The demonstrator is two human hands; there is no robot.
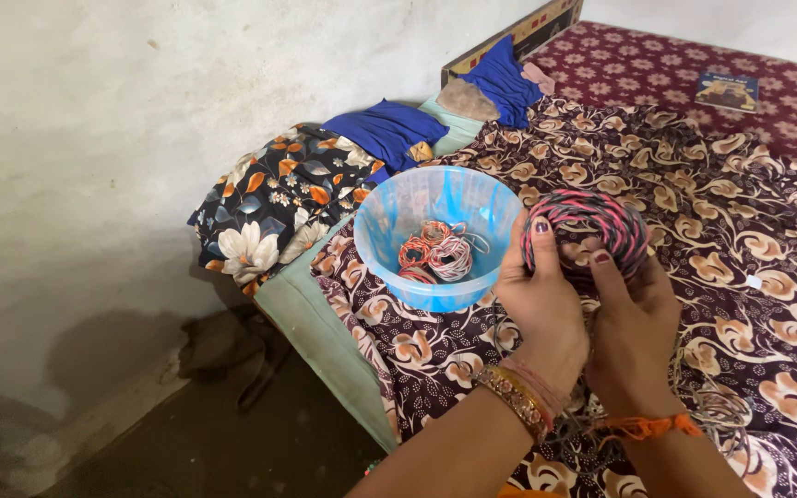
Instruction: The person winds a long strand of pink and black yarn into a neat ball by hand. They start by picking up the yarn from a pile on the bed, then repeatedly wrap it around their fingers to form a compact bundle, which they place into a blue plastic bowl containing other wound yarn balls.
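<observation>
I see both hands, left hand (541, 304) and right hand (634, 327), pinching a pink-and-black wire coil (585, 231); blue bowl (389, 249) just left, bed's edge (311, 323) beyond.

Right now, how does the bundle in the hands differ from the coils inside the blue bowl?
The bundle is one big ring, held up by the left hand and right hand; the coils are several small rings lying loose in the bowl. The bundle looks dark pink and black; the coils orange and pale. Both are wound rings.

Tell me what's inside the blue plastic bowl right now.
The blue bowl holds a few small wound coils of wire, red-and-white and pinkish, lying on its bottom. The near wall hides part of the floor, so the exact count cannot be told.
</observation>
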